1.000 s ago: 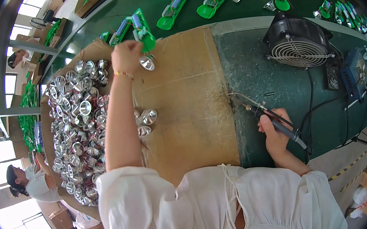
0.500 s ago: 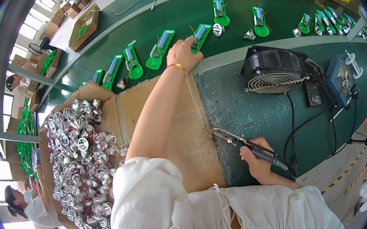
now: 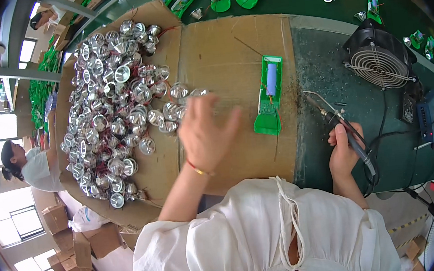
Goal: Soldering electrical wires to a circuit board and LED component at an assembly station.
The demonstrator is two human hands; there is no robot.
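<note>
L hand: spread, likely empty (blurred), near cups | R hand: gripping iron | green unit: on cardboard | step: probably cup pickup | next: needs single-cup pinch

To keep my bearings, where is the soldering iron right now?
In the head view, the soldering iron is right of centre in the right hand, its tip just right of the cardboard sheet and lower left of the black fan.

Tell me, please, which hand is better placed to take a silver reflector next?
Probably the left hand: it looks empty and is near the reflectors, while the right hand holds a soldering iron.
</note>
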